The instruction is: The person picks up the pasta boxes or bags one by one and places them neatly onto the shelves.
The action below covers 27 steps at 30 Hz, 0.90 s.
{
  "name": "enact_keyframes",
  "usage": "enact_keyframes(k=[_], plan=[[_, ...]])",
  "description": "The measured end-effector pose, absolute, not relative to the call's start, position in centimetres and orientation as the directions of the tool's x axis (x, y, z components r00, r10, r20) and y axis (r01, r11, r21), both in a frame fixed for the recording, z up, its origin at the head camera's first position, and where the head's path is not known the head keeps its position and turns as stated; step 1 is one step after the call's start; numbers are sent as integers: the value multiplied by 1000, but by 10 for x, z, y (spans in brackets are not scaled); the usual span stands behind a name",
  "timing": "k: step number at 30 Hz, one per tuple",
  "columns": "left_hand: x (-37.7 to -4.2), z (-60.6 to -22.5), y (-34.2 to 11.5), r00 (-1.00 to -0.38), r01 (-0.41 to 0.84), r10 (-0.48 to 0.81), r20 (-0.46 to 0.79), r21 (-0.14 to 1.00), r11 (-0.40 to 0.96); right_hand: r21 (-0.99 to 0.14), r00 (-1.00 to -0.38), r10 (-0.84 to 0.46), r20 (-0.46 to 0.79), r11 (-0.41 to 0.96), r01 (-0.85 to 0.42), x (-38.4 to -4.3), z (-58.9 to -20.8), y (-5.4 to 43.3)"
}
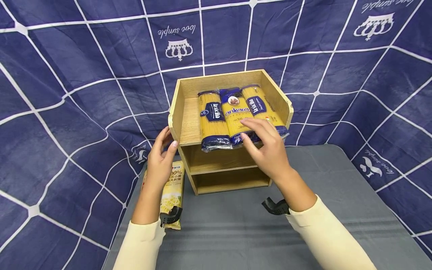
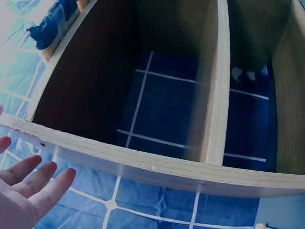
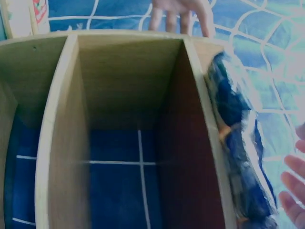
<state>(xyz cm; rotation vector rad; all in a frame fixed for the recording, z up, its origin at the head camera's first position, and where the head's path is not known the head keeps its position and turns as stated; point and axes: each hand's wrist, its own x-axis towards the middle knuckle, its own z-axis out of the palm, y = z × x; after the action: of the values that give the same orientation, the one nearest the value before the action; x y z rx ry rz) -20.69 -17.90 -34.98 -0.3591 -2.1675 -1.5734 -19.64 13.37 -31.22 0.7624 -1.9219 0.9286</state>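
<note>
Three packs of spaghetti lie side by side on the top tier of a wooden shelf unit (image 1: 190, 122): a la sicilia pack (image 1: 216, 127) at left, an ankara pack (image 1: 235, 107) in the middle and a second la sicilia pack (image 1: 258, 95) at right. Their blue front ends stick out past the tier's front edge. My left hand (image 1: 161, 159) is at the unit's left side panel, thumb by the front corner and fingers extended. Over the front of the packs is my right hand (image 1: 270, 152), fingers spread; the right wrist view shows its fingers (image 3: 294, 183) apart from the packs.
A yellow pasta pack (image 1: 173, 187) lies on the grey tabletop (image 1: 229, 228) left of the unit, partly behind my left forearm. Two lower compartments (image 1: 219, 161) face me. Blue cloth (image 1: 118, 45) with white lines hangs behind and at both sides.
</note>
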Motion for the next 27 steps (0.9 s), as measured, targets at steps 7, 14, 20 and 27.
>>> enact_keyframes(k=[7, 14, 20, 27], plan=[[-198, -361, -178, -871, 441, -71, 486, 837, 325, -402, -456, 22, 890, 513, -759, -201, -301, 158], [-191, -370, -179, -876, 433, -70, 476, 844, 317, -452, -432, 176, 884, 551, -701, -211, -289, 178], [-187, -378, -184, -887, 403, -82, 455, 847, 347, -531, -504, 221, 835, 565, -632, -230, -297, 199], [-181, -388, -192, -907, 349, -101, 409, 863, 364, -689, -712, 172, 681, 480, -543, -250, -303, 220]])
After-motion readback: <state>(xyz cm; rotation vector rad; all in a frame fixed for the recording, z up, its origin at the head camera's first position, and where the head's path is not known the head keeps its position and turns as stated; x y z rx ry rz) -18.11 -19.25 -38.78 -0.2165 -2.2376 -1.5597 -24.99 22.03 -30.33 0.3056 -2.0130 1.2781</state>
